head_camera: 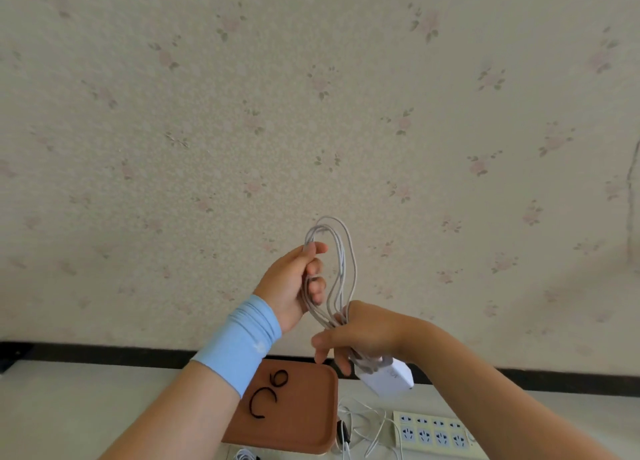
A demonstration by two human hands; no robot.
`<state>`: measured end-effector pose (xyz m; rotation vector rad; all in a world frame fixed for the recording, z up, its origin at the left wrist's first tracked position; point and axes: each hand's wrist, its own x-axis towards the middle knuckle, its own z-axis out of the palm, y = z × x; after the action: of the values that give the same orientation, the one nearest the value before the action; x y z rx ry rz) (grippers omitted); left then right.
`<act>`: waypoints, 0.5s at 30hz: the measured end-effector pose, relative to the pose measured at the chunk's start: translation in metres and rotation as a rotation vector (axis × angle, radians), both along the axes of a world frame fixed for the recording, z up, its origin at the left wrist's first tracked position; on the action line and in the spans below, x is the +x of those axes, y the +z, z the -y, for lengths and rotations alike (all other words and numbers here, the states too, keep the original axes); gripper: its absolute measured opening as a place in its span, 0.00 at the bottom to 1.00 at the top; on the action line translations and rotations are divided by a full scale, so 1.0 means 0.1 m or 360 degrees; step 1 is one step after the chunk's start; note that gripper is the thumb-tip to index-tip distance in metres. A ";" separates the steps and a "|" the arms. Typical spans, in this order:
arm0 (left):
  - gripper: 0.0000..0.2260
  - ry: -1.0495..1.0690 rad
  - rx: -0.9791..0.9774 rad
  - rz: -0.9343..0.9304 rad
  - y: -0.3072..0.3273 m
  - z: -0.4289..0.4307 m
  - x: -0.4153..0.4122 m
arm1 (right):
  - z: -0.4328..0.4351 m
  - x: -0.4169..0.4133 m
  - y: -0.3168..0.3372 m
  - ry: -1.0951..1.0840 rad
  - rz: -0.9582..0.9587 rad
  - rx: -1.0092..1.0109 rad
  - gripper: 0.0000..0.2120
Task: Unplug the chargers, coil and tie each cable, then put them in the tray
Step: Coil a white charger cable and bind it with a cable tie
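Both forearms come up from the bottom edge and are cut off there: the left forearm (180, 418) wears a light blue band (242, 341), and the right forearm (485, 390) is bare. Under them is a pale table (86, 407). On it sits a brown tray (311, 432) with two black ties (265, 399) lying in it, partly hidden by the left arm. Just right of the tray is a thin white cord (367, 421) in a loose tangle, and a small dark thing at the tray's edge is too blurry to tell. Next to the cord lies a white power strip (433, 432) with blue sockets; nothing is plugged into the sockets that show, and its right end is hidden by the right arm. Higher up, over the table, the right hand (360, 338) has its fingers curled round the bottom of a grey cable (341, 251) bunched in long loops. A white charger (388, 380) hangs just under that hand. It has a faint grey mark that is too small to read. The left hand (291, 286) has its fingers curled round one side of the loops near the top. Behind it all is a cream wall (311, 113) with small faded flowers and a dark strip (104, 350) along the bottom.
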<state>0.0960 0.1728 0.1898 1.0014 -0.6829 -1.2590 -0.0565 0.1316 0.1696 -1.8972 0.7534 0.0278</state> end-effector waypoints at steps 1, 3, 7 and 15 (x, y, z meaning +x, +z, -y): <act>0.10 -0.0083 0.0050 -0.0106 0.03 -0.01 0.07 | 0.01 -0.01 0.02 0.0024 -0.0012 0.0027 0.16; 0.08 -0.0123 0.0145 -0.0230 0.08 -0.02 0.20 | 0.01 -0.02 0.04 0.0111 -0.0078 0.0021 0.19; 0.11 0.0011 0.0381 -0.0157 0.06 -0.04 0.26 | 0.00 0.02 0.00 0.0199 -0.0070 0.0062 0.21; 0.29 0.0459 -0.0169 0.1975 -0.15 -0.09 0.28 | 0.13 -0.10 -0.17 0.0283 -0.0133 0.0185 0.13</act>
<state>0.1241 0.1817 0.1752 1.6934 -1.4431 -0.2180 -0.0660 0.1187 0.1530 -1.8552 0.6237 0.2584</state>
